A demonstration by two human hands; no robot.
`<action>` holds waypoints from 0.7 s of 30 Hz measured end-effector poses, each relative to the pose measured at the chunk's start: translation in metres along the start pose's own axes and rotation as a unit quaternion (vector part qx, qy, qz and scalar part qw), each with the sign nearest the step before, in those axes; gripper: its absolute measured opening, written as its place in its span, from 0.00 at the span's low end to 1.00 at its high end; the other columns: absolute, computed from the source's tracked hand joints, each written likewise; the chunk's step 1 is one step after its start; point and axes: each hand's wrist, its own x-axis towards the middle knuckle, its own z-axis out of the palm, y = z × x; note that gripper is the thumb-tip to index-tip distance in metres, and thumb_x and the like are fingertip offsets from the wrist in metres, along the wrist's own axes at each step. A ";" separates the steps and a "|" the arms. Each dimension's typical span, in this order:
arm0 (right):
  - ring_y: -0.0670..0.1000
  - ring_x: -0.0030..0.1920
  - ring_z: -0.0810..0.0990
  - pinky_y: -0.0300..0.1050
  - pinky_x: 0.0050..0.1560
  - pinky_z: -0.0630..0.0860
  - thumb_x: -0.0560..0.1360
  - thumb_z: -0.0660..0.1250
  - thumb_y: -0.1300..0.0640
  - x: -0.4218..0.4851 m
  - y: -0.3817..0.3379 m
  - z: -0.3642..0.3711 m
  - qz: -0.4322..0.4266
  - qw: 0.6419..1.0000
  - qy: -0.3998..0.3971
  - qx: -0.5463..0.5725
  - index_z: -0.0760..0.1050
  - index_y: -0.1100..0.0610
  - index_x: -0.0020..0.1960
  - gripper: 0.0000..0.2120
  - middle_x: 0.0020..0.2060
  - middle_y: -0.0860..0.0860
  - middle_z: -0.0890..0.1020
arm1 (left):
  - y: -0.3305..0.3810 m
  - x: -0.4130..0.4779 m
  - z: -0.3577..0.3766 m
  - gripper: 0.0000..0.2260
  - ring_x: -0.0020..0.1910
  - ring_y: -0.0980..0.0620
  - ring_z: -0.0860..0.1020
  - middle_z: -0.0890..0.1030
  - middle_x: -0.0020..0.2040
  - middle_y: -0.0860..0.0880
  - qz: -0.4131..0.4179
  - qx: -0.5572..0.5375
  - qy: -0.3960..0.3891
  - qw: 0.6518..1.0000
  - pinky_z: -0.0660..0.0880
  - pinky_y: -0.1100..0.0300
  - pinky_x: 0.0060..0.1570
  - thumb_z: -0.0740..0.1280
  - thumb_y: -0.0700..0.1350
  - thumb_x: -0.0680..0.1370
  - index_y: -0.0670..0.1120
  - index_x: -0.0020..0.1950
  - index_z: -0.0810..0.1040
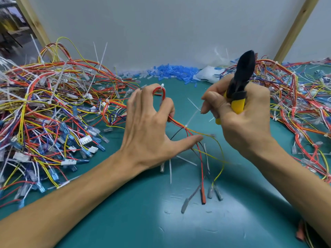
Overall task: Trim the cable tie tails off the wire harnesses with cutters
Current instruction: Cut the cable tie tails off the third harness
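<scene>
My left hand (146, 126) pinches a wire harness (180, 125) of red, yellow and black wires, looped over the fingers above the green mat. A white cable tie (186, 126) binds it just right of my fingers, and its tail (193, 115) sticks up towards my right hand. My right hand (243, 115) grips cutters (239, 86) with black and yellow handles, held upright; the jaws are hidden inside the hand. The harness ends hang down to terminals (203, 197) on the mat.
A big heap of harnesses with long tie tails (50, 108) fills the left side. Another heap (297, 108) lies at the right. Blue sleeves (170, 72) and a plastic bag (209, 74) sit along the back wall. Cut tie tails (170, 170) litter the green mat (125, 221).
</scene>
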 end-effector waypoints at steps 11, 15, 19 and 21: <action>0.47 0.26 0.73 0.46 0.29 0.71 0.79 0.68 0.70 0.001 -0.005 0.004 0.037 0.994 0.079 0.071 0.77 0.62 0.42 0.08 0.30 0.56 0.82 | 0.001 0.001 -0.005 0.13 0.44 0.50 0.78 0.75 0.53 0.50 -0.063 -0.095 -0.049 0.992 0.77 0.53 0.45 0.71 0.59 0.73 0.53 0.51 0.84; 0.50 0.26 0.71 0.46 0.29 0.69 0.79 0.67 0.71 0.005 0.001 0.003 0.090 0.985 0.103 0.104 0.77 0.64 0.42 0.08 0.29 0.54 0.80 | -0.003 -0.001 0.002 0.14 0.31 0.50 0.68 0.70 0.34 0.51 -0.031 -0.125 -0.019 0.991 0.71 0.53 0.33 0.73 0.53 0.77 0.49 0.34 0.82; 0.52 0.28 0.71 0.51 0.30 0.69 0.80 0.67 0.69 0.009 0.008 -0.002 0.108 0.989 0.073 0.073 0.77 0.59 0.40 0.11 0.30 0.55 0.81 | -0.008 -0.002 0.007 0.17 0.32 0.50 0.65 0.65 0.36 0.52 -0.008 -0.147 0.006 0.989 0.64 0.54 0.31 0.73 0.49 0.79 0.47 0.32 0.76; 0.53 0.30 0.73 0.52 0.32 0.71 0.79 0.68 0.66 0.010 0.014 -0.006 0.093 0.995 0.032 -0.002 0.78 0.56 0.40 0.11 0.31 0.54 0.83 | -0.011 -0.002 0.009 0.17 0.33 0.49 0.65 0.64 0.37 0.52 -0.012 -0.154 0.020 0.988 0.64 0.54 0.31 0.73 0.49 0.80 0.46 0.34 0.76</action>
